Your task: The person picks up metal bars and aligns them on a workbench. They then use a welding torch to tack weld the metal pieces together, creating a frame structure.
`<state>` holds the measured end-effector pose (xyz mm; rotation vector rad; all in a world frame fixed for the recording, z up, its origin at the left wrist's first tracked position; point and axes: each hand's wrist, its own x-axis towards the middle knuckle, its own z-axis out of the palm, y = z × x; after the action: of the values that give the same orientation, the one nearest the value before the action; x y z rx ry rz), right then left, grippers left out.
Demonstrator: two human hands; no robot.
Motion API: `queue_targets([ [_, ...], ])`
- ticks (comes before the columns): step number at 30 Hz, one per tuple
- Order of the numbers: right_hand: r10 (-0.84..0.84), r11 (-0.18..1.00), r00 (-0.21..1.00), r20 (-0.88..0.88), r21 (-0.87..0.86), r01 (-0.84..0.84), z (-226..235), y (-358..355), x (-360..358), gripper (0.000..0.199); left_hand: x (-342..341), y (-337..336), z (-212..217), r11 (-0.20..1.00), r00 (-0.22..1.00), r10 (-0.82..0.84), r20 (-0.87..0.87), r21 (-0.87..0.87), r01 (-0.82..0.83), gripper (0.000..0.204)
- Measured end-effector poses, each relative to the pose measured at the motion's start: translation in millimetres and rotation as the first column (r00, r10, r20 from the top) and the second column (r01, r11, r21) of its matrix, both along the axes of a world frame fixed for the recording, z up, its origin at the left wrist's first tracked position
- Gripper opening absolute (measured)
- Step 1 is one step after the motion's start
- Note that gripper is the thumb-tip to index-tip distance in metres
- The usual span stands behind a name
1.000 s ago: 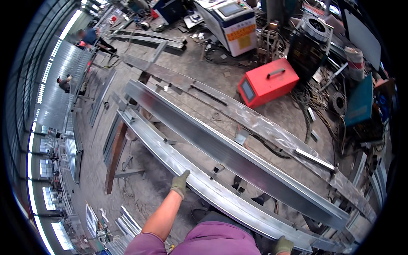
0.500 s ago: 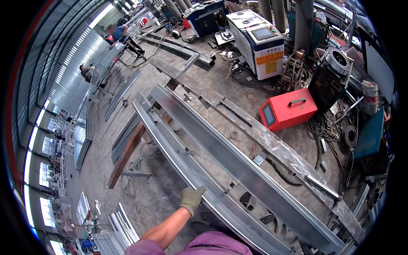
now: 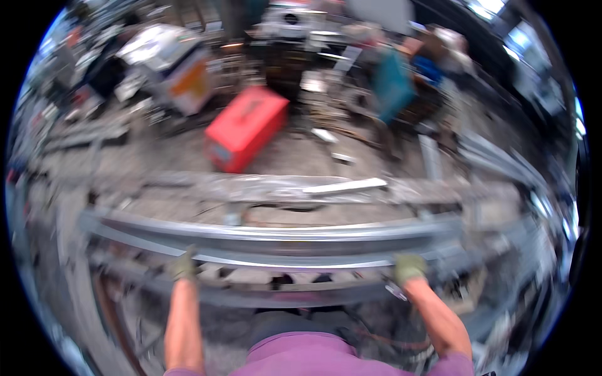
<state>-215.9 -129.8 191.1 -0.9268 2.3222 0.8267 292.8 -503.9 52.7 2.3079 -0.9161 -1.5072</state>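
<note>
A long silver steel channel runs crosswise in front of me, blurred by motion. My left hand, in a greenish work glove, closes on its near edge toward the left end. My right hand, gloved alike, grips the same edge farther right. Both arms reach forward, and the fingers are partly smeared. Closer to my body lies a second metal channel, parallel to the first, with a gap between them.
Beyond the channel lies a long grey beam with a bright metal strip on it. Past that stand a red box-shaped machine, a white and orange cabinet and a teal box. Cables and scrap clutter the floor there.
The view has swung to the right, so the channels now run across it. My right hand has come into view; my left has moved from the nearer channel to the farther one.
</note>
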Motion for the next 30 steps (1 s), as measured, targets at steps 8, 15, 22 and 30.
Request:
queue_targets([
  [8, -0.177, 0.948, 0.976, 0.126, -0.243, 0.204, -61, -1, -6, 0.026, 36, -38, -53, 0.999, 0.995, 0.027, 0.094, 0.031, -0.030, 0.043],
  [15, -0.203, 0.925, 0.966, 0.162, -0.292, 0.244, -107, 2, 8, 0.025, 45, -58, -86, 0.991, 0.987, 0.073, 0.146, 0.100, -0.088, 0.040],
  [22, -0.227, 0.892, 0.965, 0.130, -0.369, 0.260, -106, -5, 4, 0.023, 52, -59, -80, 0.997, 0.967, -0.034, 0.254, 0.071, 0.016, 0.055],
  [30, -0.162, 0.868, 0.952, 0.259, -0.421, 0.262, -125, 18, -7, 0.024, -135, 69, 36, -0.016, 0.163, -0.518, 0.840, -0.200, 0.980, 0.077],
])
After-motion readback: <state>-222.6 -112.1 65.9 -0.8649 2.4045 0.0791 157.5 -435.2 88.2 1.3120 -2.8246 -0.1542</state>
